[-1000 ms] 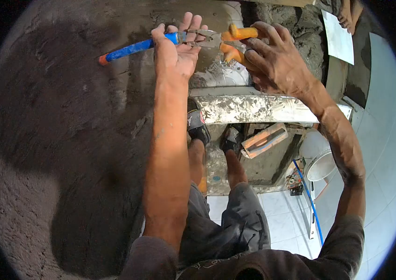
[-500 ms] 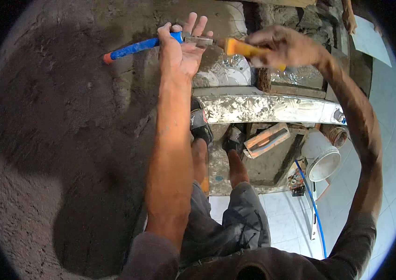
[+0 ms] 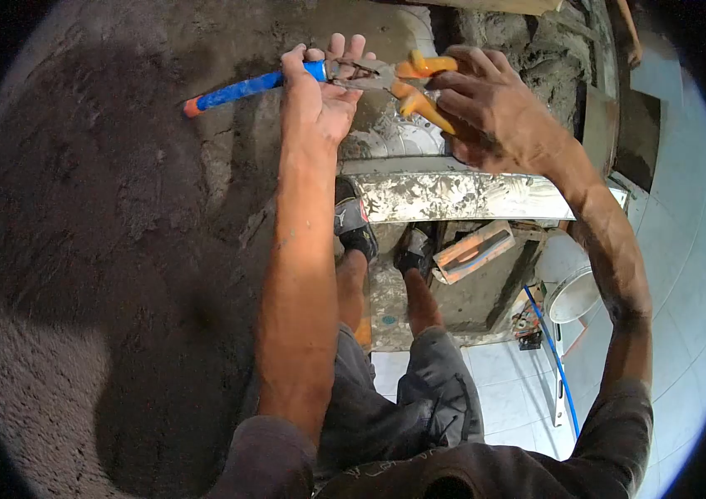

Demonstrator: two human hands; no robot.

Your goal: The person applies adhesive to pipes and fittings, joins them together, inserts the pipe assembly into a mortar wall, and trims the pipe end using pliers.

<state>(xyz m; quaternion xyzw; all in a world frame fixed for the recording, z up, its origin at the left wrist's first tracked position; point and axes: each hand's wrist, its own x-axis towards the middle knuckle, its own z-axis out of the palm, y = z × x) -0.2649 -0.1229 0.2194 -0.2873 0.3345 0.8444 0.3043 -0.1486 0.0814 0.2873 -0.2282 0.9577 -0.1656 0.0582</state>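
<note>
My left hand [image 3: 320, 91] grips a blue pipe [image 3: 245, 90] near its right end, thumb over it and the other fingers stretched out behind. The pipe sticks out leftward and has an orange tip. In my right hand [image 3: 494, 108] is a pair of pliers [image 3: 380, 76] with yellow-orange handles, spread apart. Their jaws point left and are parted at the pipe's right end, in front of my left fingers. Whether the jaws touch the pipe I cannot tell.
Rough grey cement wall [image 3: 78, 208] fills the left. A cement-smeared white ledge [image 3: 469, 195] crosses below my hands. An orange-edged trowel [image 3: 475, 252], a white bucket [image 3: 573, 295] and a blue hose [image 3: 554, 358] lie lower right. Another person's arm [image 3: 629, 33] shows top right.
The pliers' handles have spread and the jaws have parted. My right hand has turned and shifted slightly left and down. My left hand and the blue pipe have barely moved.
</note>
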